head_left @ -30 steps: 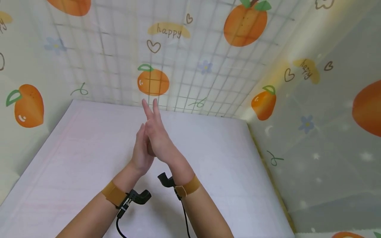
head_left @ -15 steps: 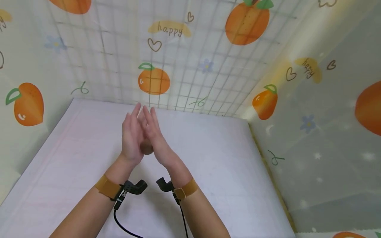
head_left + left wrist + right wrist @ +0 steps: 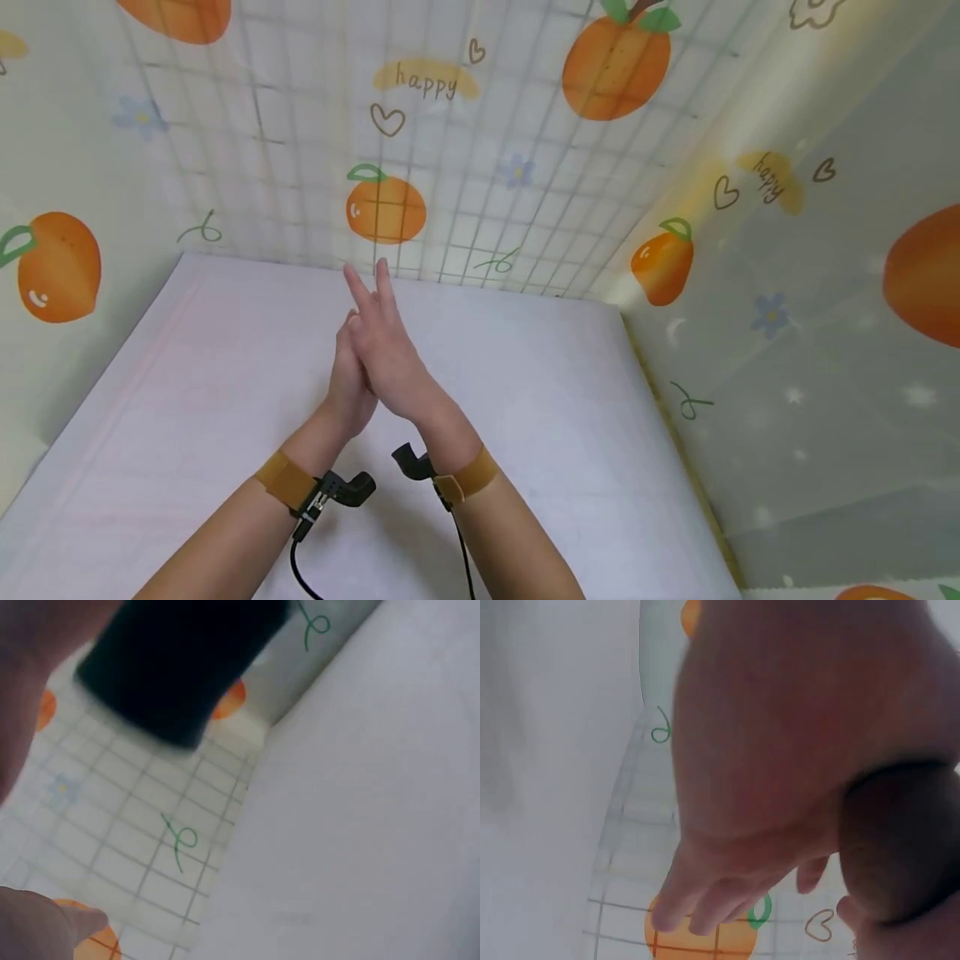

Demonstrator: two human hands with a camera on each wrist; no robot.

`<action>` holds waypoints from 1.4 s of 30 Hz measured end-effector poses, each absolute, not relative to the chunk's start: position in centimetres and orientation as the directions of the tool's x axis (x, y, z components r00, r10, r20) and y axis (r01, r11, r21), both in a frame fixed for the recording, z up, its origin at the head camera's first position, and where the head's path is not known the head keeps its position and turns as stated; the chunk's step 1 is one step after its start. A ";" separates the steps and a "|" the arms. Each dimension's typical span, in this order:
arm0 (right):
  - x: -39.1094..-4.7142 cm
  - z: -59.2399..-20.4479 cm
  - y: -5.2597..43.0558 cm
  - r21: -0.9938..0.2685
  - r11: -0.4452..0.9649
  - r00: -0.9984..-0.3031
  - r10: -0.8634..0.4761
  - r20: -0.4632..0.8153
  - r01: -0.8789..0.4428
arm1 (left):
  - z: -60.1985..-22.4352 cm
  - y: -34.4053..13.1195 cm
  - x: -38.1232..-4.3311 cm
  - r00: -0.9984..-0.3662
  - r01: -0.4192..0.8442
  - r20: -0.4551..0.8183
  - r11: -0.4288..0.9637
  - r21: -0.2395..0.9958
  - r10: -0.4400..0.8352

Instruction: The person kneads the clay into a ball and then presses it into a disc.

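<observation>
My two hands meet palm to palm over the middle of the white tabletop. The right hand (image 3: 393,362) slants across the left hand (image 3: 351,379), with two of its fingers stretched forward and spread. Behind it, the left hand is partly covered. A dark brown rounded lump (image 3: 900,847) shows blurred between the palms in the right wrist view; the head view hides nearly all of it. In that wrist view the back of my right hand fills the upper part, fingers straight. The left wrist view catches only skin at its left edge.
The white tabletop (image 3: 525,417) ends at a curtain (image 3: 465,167) printed with oranges, with a wire grid showing through it. Each wrist wears a brown strap (image 3: 287,482) with a black camera (image 3: 356,489) and a cable. The right wrist's black camera housing (image 3: 180,667) blocks part of the left wrist view.
Half a second ago the palms were further apart and side by side, with the brown ball showing between their heels. Now the right hand has slid over the left and covers the ball.
</observation>
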State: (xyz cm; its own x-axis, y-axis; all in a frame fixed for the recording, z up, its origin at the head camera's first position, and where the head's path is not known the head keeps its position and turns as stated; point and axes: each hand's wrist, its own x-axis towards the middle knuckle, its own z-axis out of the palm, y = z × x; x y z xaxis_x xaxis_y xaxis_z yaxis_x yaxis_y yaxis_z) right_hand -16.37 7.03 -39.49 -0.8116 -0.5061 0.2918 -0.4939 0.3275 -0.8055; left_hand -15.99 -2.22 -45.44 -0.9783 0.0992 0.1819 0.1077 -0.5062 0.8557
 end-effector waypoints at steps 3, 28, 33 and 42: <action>-17.5 -39.9 7.2 -0.765 0.416 -0.840 -0.460 0.290 -0.492 | -45.3 -1.9 -15.7 -0.974 0.120 0.200 -0.503 0.856 0.107; -16.2 -39.8 7.6 -0.802 0.309 -0.817 -0.465 0.342 -0.512 | -44.9 -2.0 -15.5 -0.971 0.095 0.182 -0.449 0.888 0.155; -17.7 -40.3 8.7 -0.848 0.307 -0.871 -0.387 0.304 -0.432 | -44.2 -1.4 -14.8 -0.956 0.122 0.218 -0.412 0.903 0.195; -17.9 -42.0 8.1 -0.913 0.194 -0.870 -0.426 0.251 -0.358 | -41.9 -3.6 -15.4 -0.959 0.176 0.251 -0.414 0.893 0.132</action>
